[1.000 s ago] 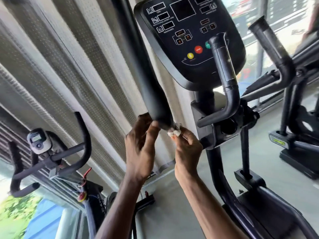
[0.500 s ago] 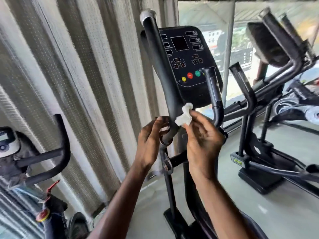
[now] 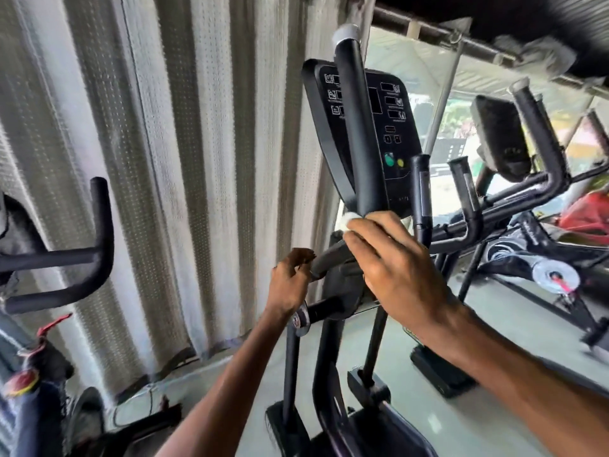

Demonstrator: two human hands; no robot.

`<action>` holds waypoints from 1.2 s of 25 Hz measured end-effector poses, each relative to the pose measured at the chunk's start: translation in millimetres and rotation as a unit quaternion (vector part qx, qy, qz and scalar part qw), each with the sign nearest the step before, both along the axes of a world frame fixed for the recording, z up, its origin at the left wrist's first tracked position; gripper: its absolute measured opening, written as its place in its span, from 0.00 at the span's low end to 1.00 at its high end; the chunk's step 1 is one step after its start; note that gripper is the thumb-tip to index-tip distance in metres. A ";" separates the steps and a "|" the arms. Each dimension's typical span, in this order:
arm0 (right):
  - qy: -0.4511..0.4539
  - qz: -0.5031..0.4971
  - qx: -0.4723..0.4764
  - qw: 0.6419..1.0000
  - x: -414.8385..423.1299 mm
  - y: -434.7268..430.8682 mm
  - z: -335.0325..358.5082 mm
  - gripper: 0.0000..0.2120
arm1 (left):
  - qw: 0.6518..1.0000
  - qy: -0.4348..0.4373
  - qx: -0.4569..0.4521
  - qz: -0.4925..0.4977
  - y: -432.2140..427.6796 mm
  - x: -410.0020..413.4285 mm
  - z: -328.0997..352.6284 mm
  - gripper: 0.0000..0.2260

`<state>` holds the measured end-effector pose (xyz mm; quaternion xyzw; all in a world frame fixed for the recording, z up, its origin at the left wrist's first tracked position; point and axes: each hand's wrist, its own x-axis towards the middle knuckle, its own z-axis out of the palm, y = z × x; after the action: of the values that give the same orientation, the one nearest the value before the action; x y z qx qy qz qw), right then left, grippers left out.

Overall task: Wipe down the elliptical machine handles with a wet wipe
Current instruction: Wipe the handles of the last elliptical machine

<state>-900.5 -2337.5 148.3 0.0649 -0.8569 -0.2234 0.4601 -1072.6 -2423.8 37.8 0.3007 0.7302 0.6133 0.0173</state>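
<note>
The elliptical's long black left handle (image 3: 357,127) rises in front of the black console (image 3: 392,127), ending in a grey cap. My right hand (image 3: 392,265) is closed on a white wet wipe (image 3: 348,220) pressed against the lower end of that handle's grip. My left hand (image 3: 290,282) curls around the handle's bent lower tube (image 3: 326,258), just below and left of the wipe. Two short fixed handles (image 3: 422,199) stand to the right of the console. Most of the wipe is hidden under my fingers.
A grey perforated curtain (image 3: 181,159) hangs on the left. An exercise bike's black handlebar (image 3: 99,245) juts in at the left edge. A second elliptical (image 3: 527,166) stands to the right, with more equipment behind it. The floor is pale.
The view has pulled back and tilted up, showing the whole long handle. My right hand brought the wipe from beside the handle onto its lower grip. The left hand stays on the bent tube.
</note>
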 end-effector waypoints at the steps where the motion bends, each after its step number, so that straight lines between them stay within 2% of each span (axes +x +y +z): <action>1: -0.036 -0.033 0.028 0.998 -1.2 -6.2 3.7 0.15 | 1.000 -0.011 -0.023 -0.005 3.1 -4.7 -4.3 0.20; 4: -0.136 -0.111 0.096 0.980 -12.1 -27.0 12.4 0.12 | 0.998 -0.030 -0.061 -0.014 14.4 -15.2 -16.7 0.17; 7: -0.264 -0.189 0.059 0.944 -35.1 -45.0 9.3 0.07 | 0.996 -0.035 -0.080 0.010 23.4 -19.5 -26.5 0.15; 9: -0.295 -0.235 0.047 0.925 -55.7 -45.4 -6.5 0.12 | 0.995 -0.046 -0.080 0.022 25.1 -24.0 -31.4 0.14; 12: -0.322 -0.272 0.072 0.904 -86.2 -41.1 -32.6 0.13 | 0.997 -0.065 -0.042 0.009 23.1 -35.0 -43.7 0.13; 14: -0.331 -0.279 0.082 0.898 -106.0 -36.5 -47.8 0.13 | 0.989 -0.144 0.045 -0.011 20.4 -44.2 -54.3 0.12; 16: -0.338 -0.290 0.109 0.889 -126.6 -30.3 -64.1 0.13 | 0.951 -0.265 0.158 -0.024 19.9 -47.2 -59.6 0.14; 18: -0.362 -0.300 0.116 0.875 -146.6 -21.1 -81.2 0.14 | 0.901 -0.371 0.222 -0.032 20.2 -46.5 -60.0 0.12; 21: -0.395 -0.304 0.132 0.857 -166.5 -11.2 -96.1 0.13 | 0.864 -0.430 0.258 -0.046 22.1 -42.2 -54.4 0.15; 23: -0.401 -0.296 0.150 0.854 -168.4 -12.5 -94.0 0.13 | 0.865 -0.430 0.256 -0.026 23.9 -36.9 -49.0 0.16; 25: -0.397 -0.278 0.150 0.861 -154.2 -17.9 -78.6 0.13 | 0.887 -0.384 0.256 -0.005 23.0 -27.6 -43.4 0.15; 27: -0.372 -0.233 0.136 0.888 -126.1 -22.6 -52.1 0.13 | 0.907 -0.318 0.275 -0.002 23.7 -17.2 -38.5 0.14; 30: -0.284 -0.094 0.161 0.941 -65.7 -22.4 -9.6 0.17 | 0.926 -0.234 0.297 0.010 21.3 1.4 -17.8 0.11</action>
<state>-966.2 -2359.9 138.7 0.1180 -0.9068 -0.3724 0.1585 -1071.2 -2402.5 20.0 0.1329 0.4930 0.8550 0.0911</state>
